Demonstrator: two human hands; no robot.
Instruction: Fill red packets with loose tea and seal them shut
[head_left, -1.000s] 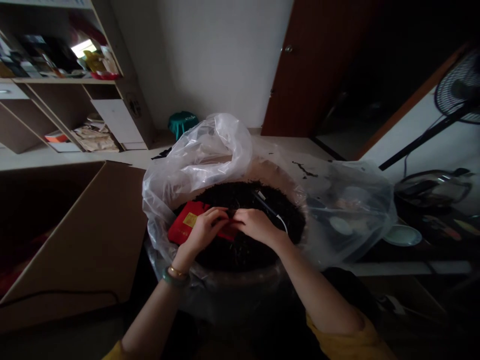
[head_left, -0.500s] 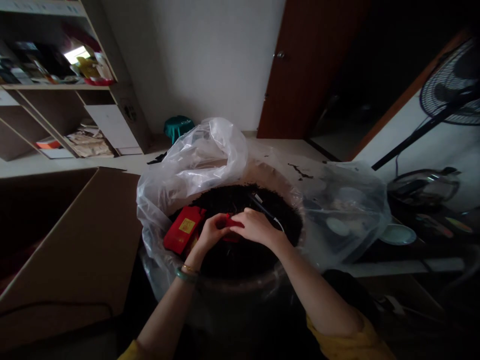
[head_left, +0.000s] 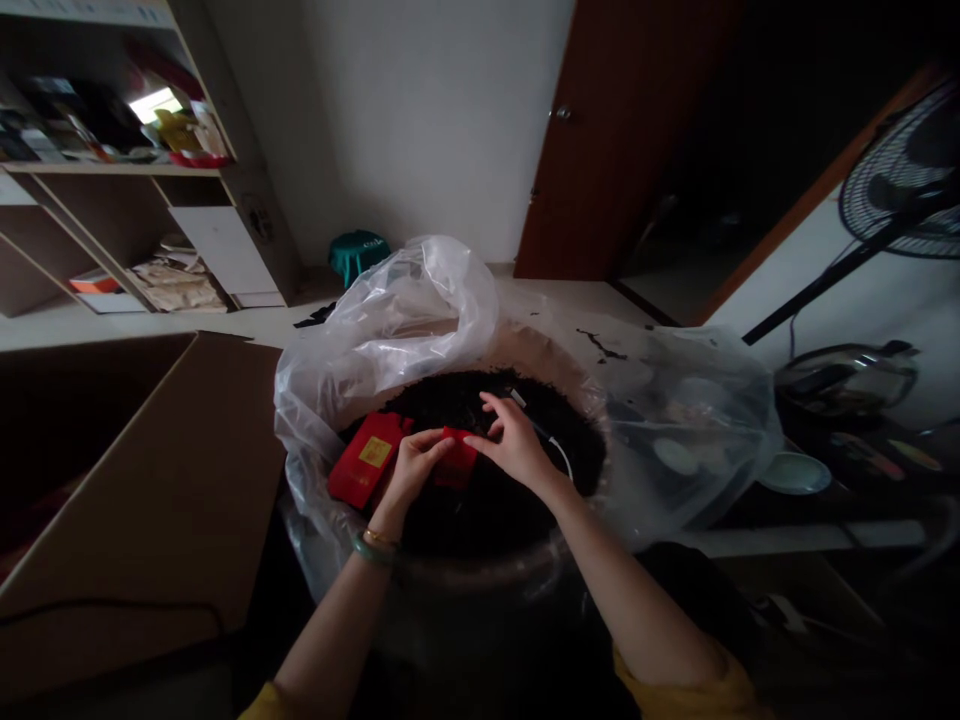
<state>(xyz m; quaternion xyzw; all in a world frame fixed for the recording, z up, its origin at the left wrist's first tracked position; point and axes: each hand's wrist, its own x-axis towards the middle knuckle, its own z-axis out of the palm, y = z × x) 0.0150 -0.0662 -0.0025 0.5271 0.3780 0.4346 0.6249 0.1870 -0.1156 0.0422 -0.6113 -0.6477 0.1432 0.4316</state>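
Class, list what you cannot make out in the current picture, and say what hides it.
All in the head view:
- Inside of the cardboard box: mostly lost in shadow.
- Lettering on the yellow label: too small and blurred.
- Part of the small red packet: behind the fingers of the left hand.
- Right side of the fan: cut off by the picture's right edge.

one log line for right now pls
left hand: pinching red piece | right hand: open, thumb at its edge | labelled red pack: beside left hand | dark shreds: below
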